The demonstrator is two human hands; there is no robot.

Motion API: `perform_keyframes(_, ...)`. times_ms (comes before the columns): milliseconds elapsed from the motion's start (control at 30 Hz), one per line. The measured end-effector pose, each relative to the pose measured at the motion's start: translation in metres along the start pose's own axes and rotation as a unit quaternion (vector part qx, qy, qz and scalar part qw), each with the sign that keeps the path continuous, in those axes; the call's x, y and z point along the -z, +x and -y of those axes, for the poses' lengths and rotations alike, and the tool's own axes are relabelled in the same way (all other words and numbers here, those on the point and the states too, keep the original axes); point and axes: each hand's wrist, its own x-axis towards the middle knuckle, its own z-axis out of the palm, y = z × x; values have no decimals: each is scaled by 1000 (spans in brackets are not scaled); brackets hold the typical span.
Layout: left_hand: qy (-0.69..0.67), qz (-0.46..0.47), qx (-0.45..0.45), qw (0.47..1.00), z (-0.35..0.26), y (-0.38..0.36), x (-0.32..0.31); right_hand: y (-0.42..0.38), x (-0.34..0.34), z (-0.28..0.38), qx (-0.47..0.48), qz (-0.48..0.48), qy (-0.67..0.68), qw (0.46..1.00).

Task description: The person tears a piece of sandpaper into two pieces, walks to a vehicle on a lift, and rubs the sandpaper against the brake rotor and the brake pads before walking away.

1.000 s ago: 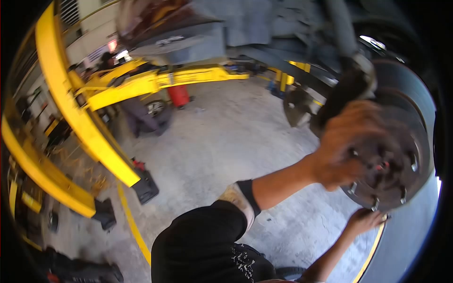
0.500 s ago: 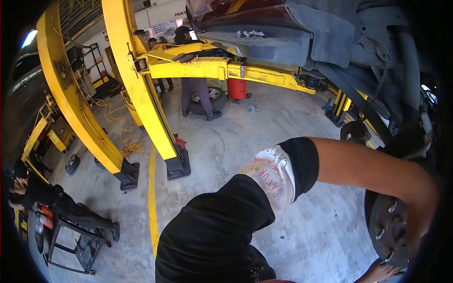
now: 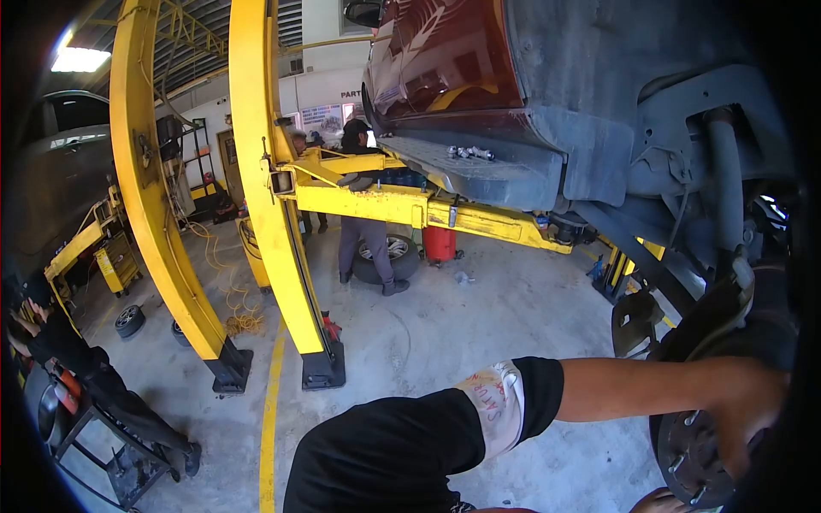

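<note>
At the lower right is a dark, worn wheel hub with several bare studs standing out of its face. My left arm reaches across to it, and my left hand bends down over the hub's face, its fingers close together around it. Part of that hand is lost in the dark edge of the view. My right hand shows only in part at the bottom edge, against the hub's lower rim with its fingers bent. A metal bracket sits just above the hub.
The raised red vehicle rests on a yellow lift arm. Small metal parts lie on its running board. Yellow posts stand left. One person is near a tire, another by a black cart.
My view has tilted upward, so the vehicle, posts and floor sit lower in the picture. My left hand is still at the hub, and less of my right hand shows.
</note>
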Motion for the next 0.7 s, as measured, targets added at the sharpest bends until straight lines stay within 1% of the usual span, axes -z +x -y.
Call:
perform_keyframes(33,0,0,0,1000,-5,0,6,-3,-5,7,-9,-3,1,1000)
perform_keyframes(67,-2,-1,-1,1000,-26,0,27,-7,-9,14,-17,-4,1,1000)
perform_keyframes(100,-6,-5,-2,1000,-16,1,16,-11,-11,19,-23,-5,-1,1000)
perform_keyframes(133,-9,-15,-1,1000,-34,1,37,-14,-11,21,-24,-4,-4,1000)
perform_keyframes(200,-11,-39,-4,999,-1,4,5,-13,-12,20,-19,-7,-11,1000)
perform_keyframes(233,-14,-49,-5,999,-14,4,10,-14,-11,22,-19,-8,-15,1000)
perform_keyframes(267,-19,-58,-8,998,-35,2,33,-16,-10,22,-21,-8,-21,1000)
perform_keyframes(300,-26,-64,-11,998,-44,1,40,-20,-10,23,-26,-7,-28,999)
perform_keyframes(333,-34,-67,-14,997,-60,0,65,-15,-6,31,-35,-7,-34,999)
perform_keyframes(500,-66,-92,-27,993,-48,1,44,-40,-13,34,-64,-8,-63,996)
perform_keyframes(600,-73,-93,-26,993,-50,1,43,-20,0,51,-77,-6,-74,994)
perform_keyframes(700,-71,-72,-6,995,-51,1,42,-49,-12,23,-84,-2,-81,993)
